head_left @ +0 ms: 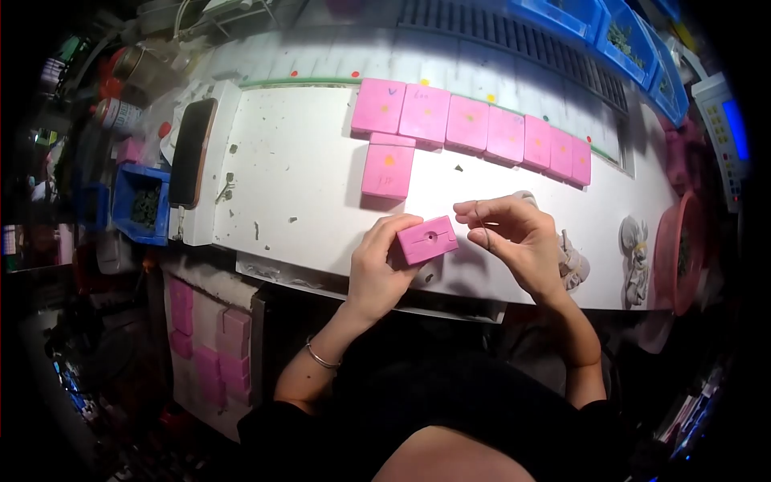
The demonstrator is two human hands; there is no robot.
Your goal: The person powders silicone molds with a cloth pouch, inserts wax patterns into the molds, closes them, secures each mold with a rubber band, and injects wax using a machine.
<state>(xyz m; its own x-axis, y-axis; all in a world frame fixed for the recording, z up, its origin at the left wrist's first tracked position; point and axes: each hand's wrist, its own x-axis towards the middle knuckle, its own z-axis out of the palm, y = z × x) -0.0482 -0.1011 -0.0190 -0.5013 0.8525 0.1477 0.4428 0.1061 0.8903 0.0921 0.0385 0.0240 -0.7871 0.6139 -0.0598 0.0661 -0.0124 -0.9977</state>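
My left hand (380,265) is wrapped around a pink rubber mould (423,242), a small block with a round hole and a parting line on the face turned up. It is held over the front edge of the white table. Just to the right, my right hand (520,238) pinches a thin dark curved strand (485,227), which looks like a band or wire; its exact kind is unclear. The right fingertips are close to the mould but apart from it. One more pink mould (389,170), marked with a yellow dot, lies beyond my left hand.
A row of several pink moulds (467,123) runs along the table's back. At left are a phone (194,153) and a blue bin (141,230). Cloth bundles (635,259) and a pink basin (677,253) are at right. More pink moulds (208,374) sit lower left.
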